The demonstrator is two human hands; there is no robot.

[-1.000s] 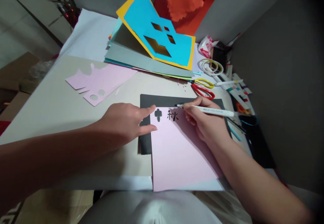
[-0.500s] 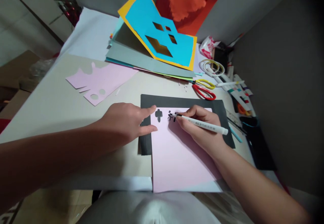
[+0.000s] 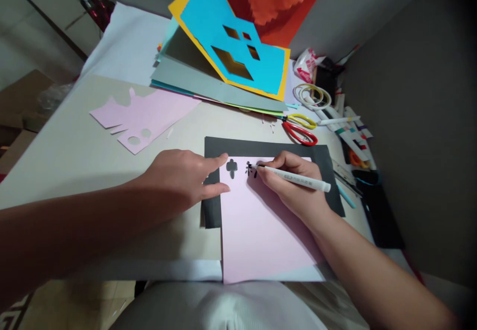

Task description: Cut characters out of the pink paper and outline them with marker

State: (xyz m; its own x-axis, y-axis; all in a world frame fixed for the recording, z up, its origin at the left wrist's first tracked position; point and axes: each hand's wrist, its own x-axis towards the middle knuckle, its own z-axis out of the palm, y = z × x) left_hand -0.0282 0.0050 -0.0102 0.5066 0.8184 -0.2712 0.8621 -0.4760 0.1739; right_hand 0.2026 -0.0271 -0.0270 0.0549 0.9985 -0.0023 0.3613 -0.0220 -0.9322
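My right hand point(image 3: 286, 186) is shut on a white marker pen point(image 3: 294, 177), its black tip at a black ink character point(image 3: 252, 170) near the top of a pink paper sheet point(image 3: 261, 230). My hand hides part of that character. Left of it is a second black shape point(image 3: 231, 168), possibly a partial character. My left hand point(image 3: 182, 173) lies flat with its fingers apart, the fingertips at the pink sheet's left edge. The sheet lies on a black card point(image 3: 268, 148), which shows around its top and sides.
Beyond the card lie a pink paper offcut point(image 3: 143, 119), a stack of coloured paper topped by a blue sheet with cut-outs point(image 3: 238, 37), and red and yellow scissors point(image 3: 299, 132). Tape rolls point(image 3: 312, 96) and several markers point(image 3: 352, 133) sit to the right, beside a grey wall.
My right hand and pen have moved left, bringing the tip onto the character and covering more of it. My left hand has stayed on the sheet, and the view has shifted slightly.
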